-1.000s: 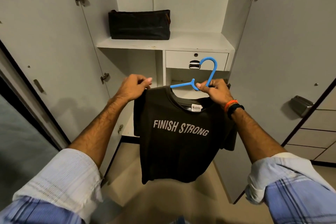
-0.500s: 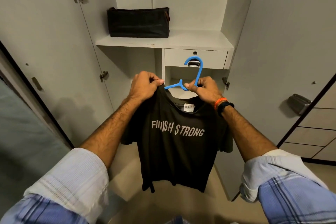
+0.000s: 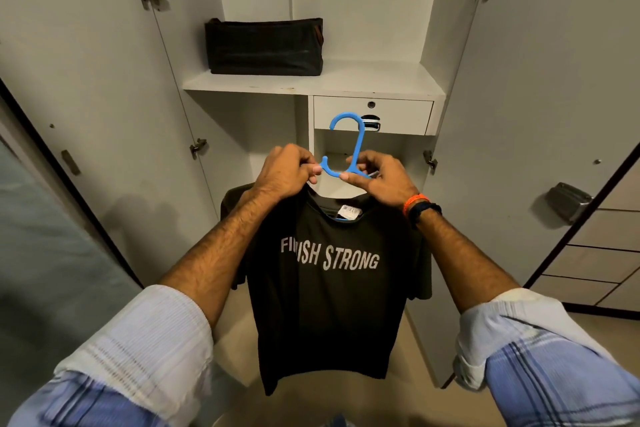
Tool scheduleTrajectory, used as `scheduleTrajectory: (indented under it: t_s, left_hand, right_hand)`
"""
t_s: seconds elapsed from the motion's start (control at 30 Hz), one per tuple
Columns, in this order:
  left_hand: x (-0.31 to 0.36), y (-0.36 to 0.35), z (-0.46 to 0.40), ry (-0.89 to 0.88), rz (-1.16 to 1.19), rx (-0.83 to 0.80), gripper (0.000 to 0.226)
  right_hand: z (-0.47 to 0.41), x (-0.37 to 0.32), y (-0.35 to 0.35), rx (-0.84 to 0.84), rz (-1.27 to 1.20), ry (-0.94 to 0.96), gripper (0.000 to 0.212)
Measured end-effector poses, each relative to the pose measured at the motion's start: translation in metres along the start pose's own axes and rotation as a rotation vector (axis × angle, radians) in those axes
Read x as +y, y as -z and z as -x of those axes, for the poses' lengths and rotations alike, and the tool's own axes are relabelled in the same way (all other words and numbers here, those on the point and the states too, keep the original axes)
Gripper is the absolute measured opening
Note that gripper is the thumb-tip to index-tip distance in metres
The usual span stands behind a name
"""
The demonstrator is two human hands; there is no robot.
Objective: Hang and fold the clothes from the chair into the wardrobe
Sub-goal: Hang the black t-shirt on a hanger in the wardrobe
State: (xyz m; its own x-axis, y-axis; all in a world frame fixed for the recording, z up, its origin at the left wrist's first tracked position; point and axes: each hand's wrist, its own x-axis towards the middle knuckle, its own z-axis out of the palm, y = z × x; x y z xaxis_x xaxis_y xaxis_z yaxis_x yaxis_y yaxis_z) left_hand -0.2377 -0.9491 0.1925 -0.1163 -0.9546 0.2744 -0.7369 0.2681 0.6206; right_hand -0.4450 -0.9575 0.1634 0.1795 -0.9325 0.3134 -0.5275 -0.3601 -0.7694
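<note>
Here, at the centre of the frame, the left hand (image 3: pixel 282 170) and right hand (image 3: pixel 382 177) sit close together, each pinching the neck of a bright blue plastic hanger (image 3: pixel 349 146) at the collar of a black cotton T-shirt printed FINISH STRONG (image 3: pixel 329 288). The shirt hangs in front of the open white wardrobe (image 3: pixel 346 80). On the shelf, upper centre, rests a black fabric pouch (image 3: pixel 265 47); a white drawer (image 3: pixel 398 113) sits just below.
</note>
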Motion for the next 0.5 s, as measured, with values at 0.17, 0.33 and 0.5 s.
scheduleTrajectory:
  t_s: [0.17,0.33,0.5]
  left_hand:
    - [-0.007,0.006,0.001,0.06,0.021,0.097,0.014]
    - [-0.015,0.013,-0.001,0.062,0.038,0.126,0.012]
    - [-0.023,0.016,-0.003,0.02,-0.018,0.141,0.013]
  right_hand:
    - [0.004,0.023,0.02,-0.029,-0.065,-0.066,0.016]
    - [0.004,0.034,0.024,-0.051,0.003,-0.103,0.012]
    - [-0.001,0.03,0.021,0.0,-0.049,-0.074,0.016]
